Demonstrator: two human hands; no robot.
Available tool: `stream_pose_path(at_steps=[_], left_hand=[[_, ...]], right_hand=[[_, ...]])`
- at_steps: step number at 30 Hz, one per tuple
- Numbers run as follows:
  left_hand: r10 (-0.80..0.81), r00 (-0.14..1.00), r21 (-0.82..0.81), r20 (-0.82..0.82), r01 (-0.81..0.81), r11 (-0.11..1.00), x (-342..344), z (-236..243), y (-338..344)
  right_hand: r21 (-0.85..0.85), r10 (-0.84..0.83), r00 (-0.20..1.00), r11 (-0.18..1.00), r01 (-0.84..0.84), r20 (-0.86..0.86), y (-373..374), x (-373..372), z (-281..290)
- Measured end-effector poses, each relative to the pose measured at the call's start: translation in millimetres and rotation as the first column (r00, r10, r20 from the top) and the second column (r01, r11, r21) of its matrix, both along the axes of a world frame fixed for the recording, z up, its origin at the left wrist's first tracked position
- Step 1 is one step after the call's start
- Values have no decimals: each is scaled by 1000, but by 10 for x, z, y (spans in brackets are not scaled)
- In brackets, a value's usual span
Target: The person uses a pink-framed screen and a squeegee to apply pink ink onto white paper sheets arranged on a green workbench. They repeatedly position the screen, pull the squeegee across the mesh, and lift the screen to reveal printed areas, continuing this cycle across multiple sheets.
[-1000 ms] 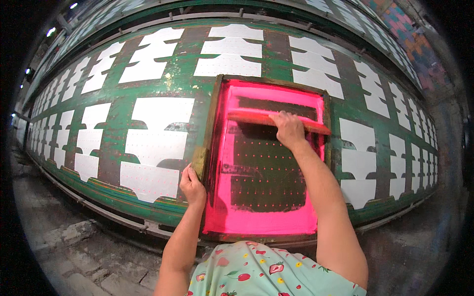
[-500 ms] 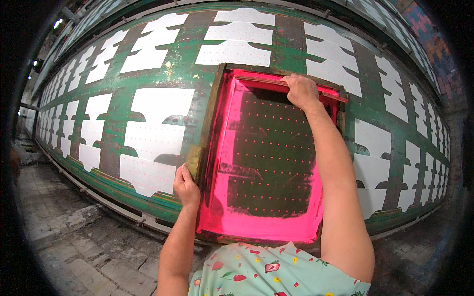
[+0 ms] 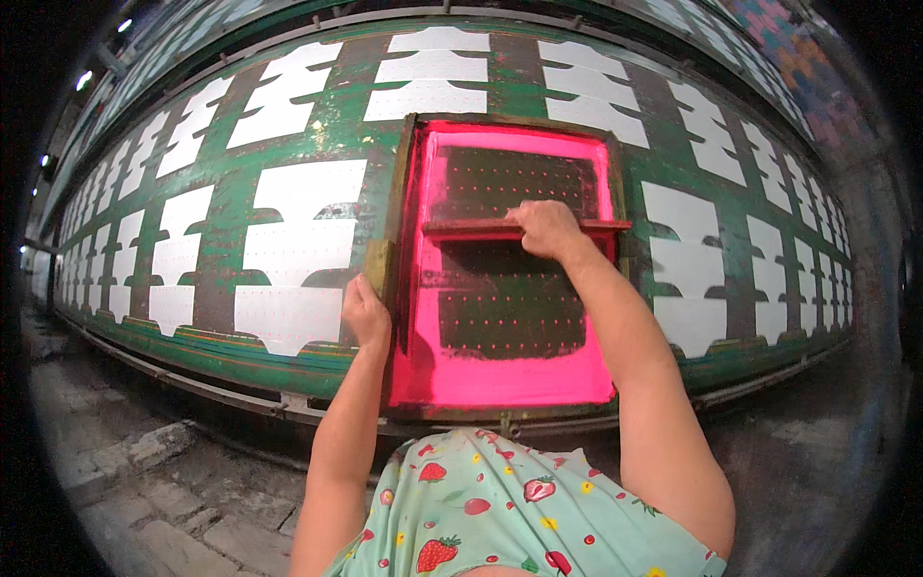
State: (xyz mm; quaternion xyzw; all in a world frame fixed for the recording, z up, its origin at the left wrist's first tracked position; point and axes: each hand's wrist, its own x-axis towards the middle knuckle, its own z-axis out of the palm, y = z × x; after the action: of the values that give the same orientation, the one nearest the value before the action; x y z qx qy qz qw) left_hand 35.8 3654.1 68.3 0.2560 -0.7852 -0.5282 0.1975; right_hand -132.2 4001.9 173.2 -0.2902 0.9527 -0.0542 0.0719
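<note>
A wooden-edged printing screen (image 3: 519,383) lies on the long green table, its inner border coated in bright pink ink. Dark mesh (image 3: 510,317) with rows of small pink dots fills its middle. My right hand (image 3: 550,229) is closed over the top of a squeegee (image 3: 471,231), a long reddish bar lying crosswise on the mesh around mid-frame. At the screen's left side, my left hand (image 3: 366,310) grips a yellowish wooden block (image 3: 379,269) fixed to the frame; some of its fingers are hidden.
White cut fabric pieces (image 3: 303,250) lie in rows on the green table (image 3: 221,144), left, right and beyond the screen. Several carry faint pink dots. A rail (image 3: 231,394) runs along the table's near edge, above a worn stone floor (image 3: 173,495).
My right hand has drawn the squeegee from the screen's far end toward me, to about the middle. My left hand keeps its hold on the block.
</note>
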Motion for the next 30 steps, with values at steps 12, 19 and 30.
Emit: stream_pose_path(at_steps=[12, 19, 30], left_hand=[[-19, 996, -145, -92, 5, 989, 27, -8, 23], [-41, 997, -203, -62, 27, 979, 43, 104, 72], [1, 1000, -159, 30, 3, 987, 34, 109, 42]], right_hand=[[-6, -120, 991, 993, 120, 62, -211, 2537, 67], [-48, -79, 994, 996, 76, -76, -231, 3314, 80], [-335, 33, 998, 941, -48, -51, 172, 3643, -67]])
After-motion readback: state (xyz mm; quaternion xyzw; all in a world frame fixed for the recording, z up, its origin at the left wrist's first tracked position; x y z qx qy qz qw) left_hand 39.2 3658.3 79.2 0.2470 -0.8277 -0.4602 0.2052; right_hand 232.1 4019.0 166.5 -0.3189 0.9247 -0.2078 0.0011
